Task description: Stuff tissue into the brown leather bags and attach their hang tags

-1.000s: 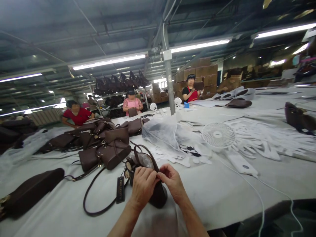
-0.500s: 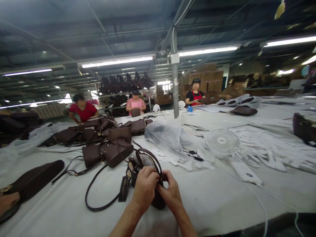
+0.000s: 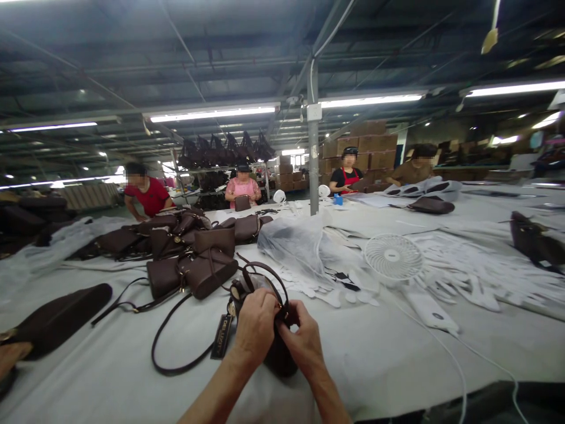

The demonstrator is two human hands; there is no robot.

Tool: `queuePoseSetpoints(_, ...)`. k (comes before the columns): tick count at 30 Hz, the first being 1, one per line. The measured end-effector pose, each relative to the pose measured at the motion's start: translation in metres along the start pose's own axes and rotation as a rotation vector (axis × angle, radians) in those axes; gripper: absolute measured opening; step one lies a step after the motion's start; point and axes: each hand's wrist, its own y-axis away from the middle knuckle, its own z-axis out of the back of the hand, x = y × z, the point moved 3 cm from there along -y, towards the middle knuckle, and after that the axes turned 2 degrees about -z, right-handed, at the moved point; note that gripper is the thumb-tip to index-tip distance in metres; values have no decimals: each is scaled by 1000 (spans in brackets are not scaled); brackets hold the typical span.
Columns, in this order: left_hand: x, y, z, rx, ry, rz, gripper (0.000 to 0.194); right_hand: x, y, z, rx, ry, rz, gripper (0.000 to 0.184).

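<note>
A small dark brown handbag (image 3: 278, 353) stands on the white-covered table (image 3: 388, 353) right in front of me. My left hand (image 3: 255, 327) is closed over its top edge near the handle (image 3: 265, 275). My right hand (image 3: 301, 338) pinches the same edge from the right, fingers curled against the left hand. A long brown strap (image 3: 168, 347) loops out to the left, and a dark hang tag (image 3: 222, 337) lies beside the bag. What the fingertips hold inside the bag's opening is hidden.
A pile of brown bags (image 3: 185, 247) lies to the left, another flat one (image 3: 57, 318) at the far left. A white fan (image 3: 392, 257), its cable (image 3: 459, 353), clear plastic wrap (image 3: 295, 244) and white paper pieces (image 3: 468, 265) lie right. Other people work at the far side.
My hands have drawn closer together on the bag's top, the right one sliding in under the left. The view shifted slightly.
</note>
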Motion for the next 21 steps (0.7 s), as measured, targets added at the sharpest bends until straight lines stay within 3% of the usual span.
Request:
queuePoseSetpoints(3,-2,6,-4,-4,39,-151,15,3,3,1,-29,61,-20,12)
queuePoseSetpoints(9,4,3,-8,258,115,218,10,-4,11,4,-33,67,-9,11)
queuePoseSetpoints(12,6,-5,0,323,256,303,11,-3,12,5,-34,82,0,19)
queuePoseSetpoints(17,9,-7,11,243,371,333,12,4,13,5,-51,44,-31,25)
queuePoseSetpoints(21,-1,-2,17,186,75,235,10,3,17,6,-42,33,-32,20)
